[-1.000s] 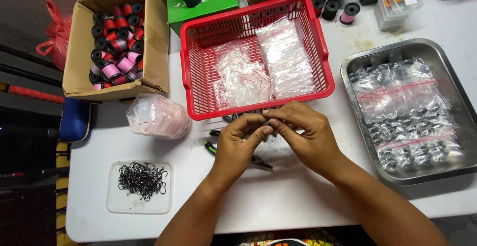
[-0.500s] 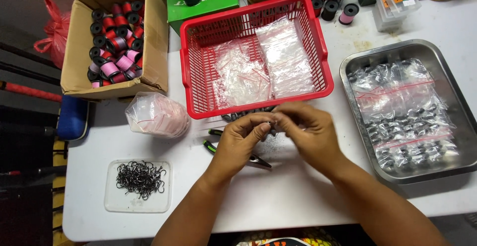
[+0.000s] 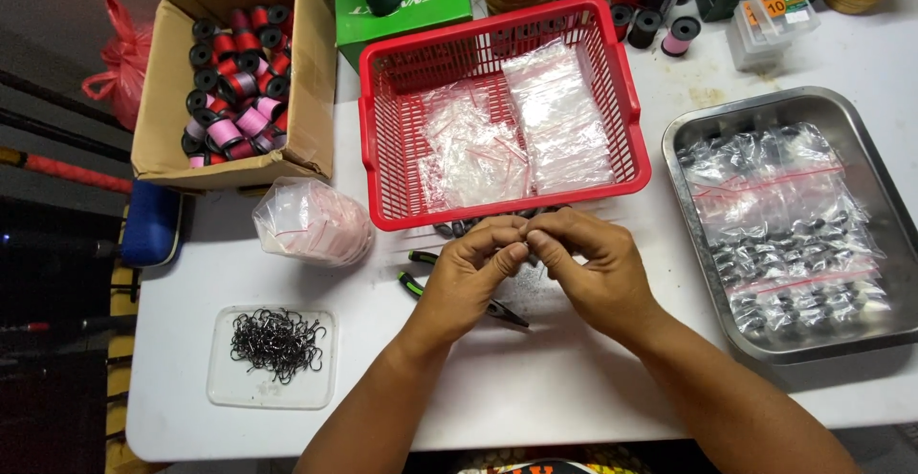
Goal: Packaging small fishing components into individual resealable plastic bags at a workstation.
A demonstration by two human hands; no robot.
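Centrally, low in the frame, the left hand (image 3: pixel 469 278) and right hand (image 3: pixel 593 273) meet fingertip to fingertip just below the red basket (image 3: pixel 633 110). Both are pinched closed on something very small between thumbs and forefingers; the item itself is hidden by the fingers, so I cannot tell what it is.

Handling, judged: whatever is pinched looks tiny and light, likely stiff and possibly sharp given the pile of dark hooks (image 3: pixel 275 342) on the clear tray at lower left. A fingertip pinch seems the only workable hold; it would slip away easily if the grip loosened.

Green-handled pliers (image 3: pixel 421 283) lie on the table partly under the left hand. A row of small dark pieces (image 3: pixel 459 227) sits between the basket's front edge and the knuckles.

Surface: a white table (image 3: pixel 535 388), smooth, slightly stained at upper right. The basket holds small clear bags. At right, a metal tray (image 3: pixel 698 130) holds bags of dark items. At upper left, a cardboard box (image 3: pixel 306 72) is full of thread spools; a bulging clear bag (image 3: pixel 311 220) sits below it. More spools and boxes line the top edge. Dark floor lies to the left.
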